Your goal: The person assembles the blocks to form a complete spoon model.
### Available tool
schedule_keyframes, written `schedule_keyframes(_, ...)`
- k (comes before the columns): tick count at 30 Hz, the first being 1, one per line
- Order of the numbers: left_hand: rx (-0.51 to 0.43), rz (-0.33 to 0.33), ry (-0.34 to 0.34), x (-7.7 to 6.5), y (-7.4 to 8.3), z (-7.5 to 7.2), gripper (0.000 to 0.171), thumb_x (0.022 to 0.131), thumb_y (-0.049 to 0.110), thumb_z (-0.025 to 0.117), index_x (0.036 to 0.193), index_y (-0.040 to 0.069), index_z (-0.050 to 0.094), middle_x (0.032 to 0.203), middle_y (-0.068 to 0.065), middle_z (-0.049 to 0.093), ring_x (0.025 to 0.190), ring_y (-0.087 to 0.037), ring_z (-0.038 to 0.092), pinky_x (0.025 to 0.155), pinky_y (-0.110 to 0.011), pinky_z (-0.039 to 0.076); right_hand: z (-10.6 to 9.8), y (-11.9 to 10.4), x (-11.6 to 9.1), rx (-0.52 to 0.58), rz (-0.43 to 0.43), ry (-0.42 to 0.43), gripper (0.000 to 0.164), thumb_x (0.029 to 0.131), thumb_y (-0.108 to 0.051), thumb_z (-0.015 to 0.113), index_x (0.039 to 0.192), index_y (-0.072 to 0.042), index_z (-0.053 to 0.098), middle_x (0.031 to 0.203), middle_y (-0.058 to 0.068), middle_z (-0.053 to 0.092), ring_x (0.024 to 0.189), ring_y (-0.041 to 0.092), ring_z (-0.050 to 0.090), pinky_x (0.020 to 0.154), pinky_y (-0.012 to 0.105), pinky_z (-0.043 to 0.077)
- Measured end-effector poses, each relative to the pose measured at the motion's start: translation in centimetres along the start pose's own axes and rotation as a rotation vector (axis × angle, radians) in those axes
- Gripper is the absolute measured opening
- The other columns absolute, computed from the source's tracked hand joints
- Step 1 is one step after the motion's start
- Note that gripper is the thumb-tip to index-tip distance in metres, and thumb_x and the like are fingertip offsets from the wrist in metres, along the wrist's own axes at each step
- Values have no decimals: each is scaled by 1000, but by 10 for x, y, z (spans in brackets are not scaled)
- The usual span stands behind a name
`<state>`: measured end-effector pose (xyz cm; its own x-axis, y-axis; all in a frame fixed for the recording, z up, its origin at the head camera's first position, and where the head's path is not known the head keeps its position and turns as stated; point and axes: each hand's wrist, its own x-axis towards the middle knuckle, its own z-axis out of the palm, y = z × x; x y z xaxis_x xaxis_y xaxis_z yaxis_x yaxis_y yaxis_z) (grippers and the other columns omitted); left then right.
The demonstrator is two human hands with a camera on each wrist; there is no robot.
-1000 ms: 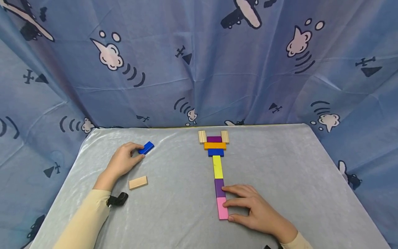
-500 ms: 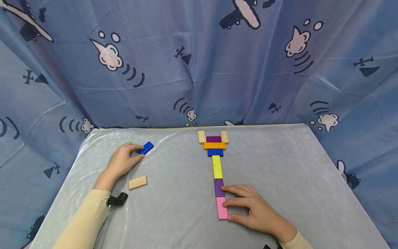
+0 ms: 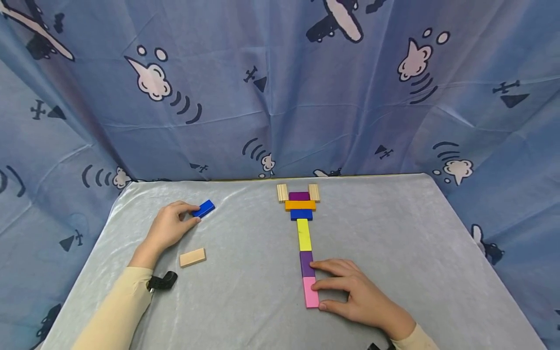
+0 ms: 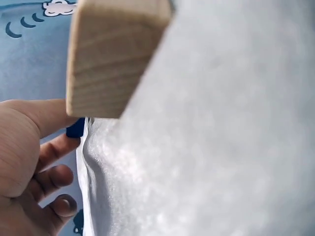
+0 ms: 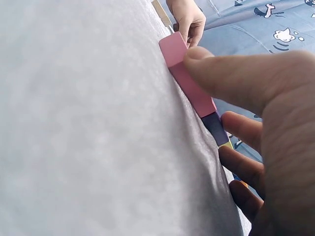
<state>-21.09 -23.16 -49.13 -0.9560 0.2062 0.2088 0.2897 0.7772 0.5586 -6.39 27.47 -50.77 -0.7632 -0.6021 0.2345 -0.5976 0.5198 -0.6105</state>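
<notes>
My left hand (image 3: pixel 169 226) pinches a blue wooden block (image 3: pixel 205 207) between thumb and fingers at the table's left side; the left wrist view shows only a bit of that blue. Nearer me lies a plain wood block (image 3: pixel 192 257), which looms large in the left wrist view. My right hand (image 3: pixel 352 294) rests beside a row of blocks, fingers spread and relaxed. Its fingertips touch the right side of the purple block (image 3: pixel 306 264) and the pink block (image 3: pixel 310 292); the thumb is at the pink block's near corner. Beyond them lies a yellow block (image 3: pixel 304 235).
Past the yellow block, another blue block (image 3: pixel 301 214), an orange block (image 3: pixel 300 205) and a dark purple block (image 3: pixel 299 196) lie crosswise. Two ridged wood pieces (image 3: pixel 314 193) flank the far end. A pale grey cloth (image 3: pixel 245 291) covers the table; a patterned blue curtain (image 3: pixel 218 58) hangs behind.
The whole head view has shifted slightly, so everything sits a little further left. Both hands and the blocks keep their places relative to each other.
</notes>
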Motion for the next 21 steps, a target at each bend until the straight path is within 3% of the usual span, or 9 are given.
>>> schedule_keyframes(5,2,7,13,3,0,-1,30,96,14,86,125,9,82,124,-14,77,94,-29,65,81,-45,48,1,2,0,3,1,-1,34,94,-43,88,125,-47,78,154,-11,61,140,15,55,108,51,47)
schedule_keyframes(11,11,21,-7,14,10,-2,31,98,17,85,128,11,82,126,-11,76,85,-25,59,73,-41,45,2,3,-1,7,25,-15,34,94,-45,88,125,-49,77,155,-12,60,140,14,54,107,53,48)
schedule_keyframes(21,-15,71,-27,44,51,6,32,98,16,84,130,12,81,128,-9,75,90,-32,61,76,-42,44,1,3,-1,1,14,-9,33,94,-45,87,125,-48,77,155,-11,61,140,15,54,107,52,48)
